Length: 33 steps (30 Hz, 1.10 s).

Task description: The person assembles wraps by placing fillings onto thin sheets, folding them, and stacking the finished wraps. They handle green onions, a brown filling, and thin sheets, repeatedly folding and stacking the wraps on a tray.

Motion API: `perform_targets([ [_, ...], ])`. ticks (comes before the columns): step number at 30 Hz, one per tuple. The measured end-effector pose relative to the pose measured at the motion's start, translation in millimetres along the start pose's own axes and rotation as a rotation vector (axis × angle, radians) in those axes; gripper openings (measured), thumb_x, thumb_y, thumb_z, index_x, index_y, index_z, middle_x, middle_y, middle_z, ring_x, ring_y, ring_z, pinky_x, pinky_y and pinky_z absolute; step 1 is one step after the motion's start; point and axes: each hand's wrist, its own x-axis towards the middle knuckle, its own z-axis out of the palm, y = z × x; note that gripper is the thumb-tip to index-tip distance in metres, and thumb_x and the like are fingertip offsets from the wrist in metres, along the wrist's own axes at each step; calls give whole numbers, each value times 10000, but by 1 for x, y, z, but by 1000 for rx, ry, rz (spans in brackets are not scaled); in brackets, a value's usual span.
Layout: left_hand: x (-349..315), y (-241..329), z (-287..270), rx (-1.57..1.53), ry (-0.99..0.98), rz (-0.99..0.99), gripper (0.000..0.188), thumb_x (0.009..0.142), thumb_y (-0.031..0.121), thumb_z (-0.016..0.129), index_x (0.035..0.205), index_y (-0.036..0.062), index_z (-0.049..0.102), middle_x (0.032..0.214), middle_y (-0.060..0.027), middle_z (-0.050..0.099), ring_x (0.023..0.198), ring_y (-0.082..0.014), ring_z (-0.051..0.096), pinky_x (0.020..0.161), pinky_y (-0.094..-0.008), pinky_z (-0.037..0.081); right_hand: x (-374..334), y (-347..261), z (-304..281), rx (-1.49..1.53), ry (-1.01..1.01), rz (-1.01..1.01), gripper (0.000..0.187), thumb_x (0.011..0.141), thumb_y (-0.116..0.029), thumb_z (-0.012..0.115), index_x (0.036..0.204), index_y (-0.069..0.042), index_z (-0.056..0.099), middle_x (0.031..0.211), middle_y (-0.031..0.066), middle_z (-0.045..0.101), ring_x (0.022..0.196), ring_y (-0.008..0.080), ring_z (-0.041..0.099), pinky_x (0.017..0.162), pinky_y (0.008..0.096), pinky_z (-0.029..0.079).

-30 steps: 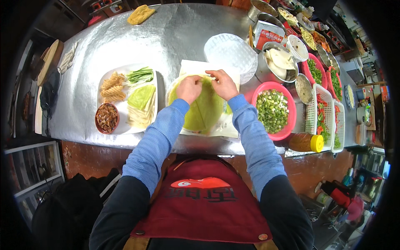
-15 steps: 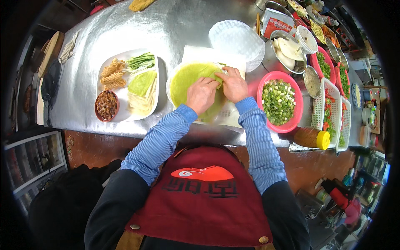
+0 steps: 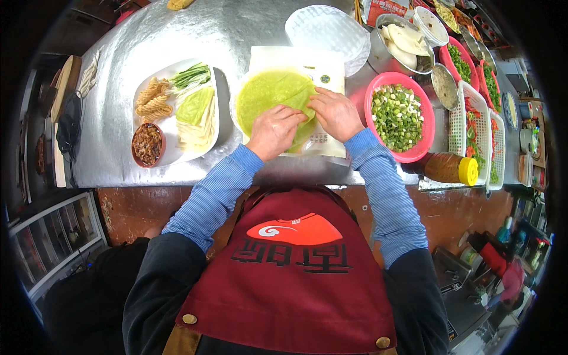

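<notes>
A thin green pancake (image 3: 266, 94) lies on a pale round sheet, over a white printed packet (image 3: 328, 62) on the metal table. Bent fingers of my left hand (image 3: 275, 130) grip the pancake's right part. Just beside them, the fingertips of my right hand (image 3: 337, 115) pinch its right edge, where a small fold shows. To the left, a white tray (image 3: 216, 118) holds fried twisted strips (image 3: 154, 100), green strips (image 3: 192, 77), a folded green pancake (image 3: 194, 107) and pale strips (image 3: 198, 133). A small bowl of brown chunky sauce (image 3: 148, 145) stands at its near-left corner.
Translucent round sheets (image 3: 325, 32) lie beyond the packet. At right are a pink basket (image 3: 426, 118) of chopped scallions, a yellow-lidded bottle (image 3: 444, 168) lying on its side, a steel pot (image 3: 381, 56) with white pieces, and white baskets (image 3: 458, 127). The table's front edge runs close to me.
The whole view has shifted, so the table sits higher in it. Both hands have come slightly nearer to me along the pancake's right side, still gripping it.
</notes>
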Motion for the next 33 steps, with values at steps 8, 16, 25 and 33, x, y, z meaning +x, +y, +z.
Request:
perform_targets([
  [8,-25,9,11,151,-58,55,283,668,21,603,941,69,664,1056,-69,627,1004,-236,590,834,-385,500,-19,-10,-6,-124,-105,-76,201,729,-96,616,927,-69,635,982,68,628,984,248,587,847,382,474],
  [16,-63,27,5,38,-134,145,324,665,24,605,988,27,633,1083,-118,610,1060,-269,567,945,-409,453,-9,-19,-14,-43,-62,14,98,738,-93,581,828,-67,612,777,72,598,779,249,583,665,368,486],
  [25,-79,38,-14,-30,106,-9,263,652,-55,592,900,25,628,874,-92,626,847,-256,626,680,-337,533,53,-19,32,57,-197,68,152,742,-55,569,888,-51,608,889,100,607,900,288,570,786,384,475],
  [33,-102,26,-30,9,152,-160,256,647,-63,596,879,42,617,866,-73,613,835,-247,618,645,-330,524,77,-10,28,173,-442,45,74,682,-69,567,753,-60,587,810,116,605,840,311,580,734,402,469],
])
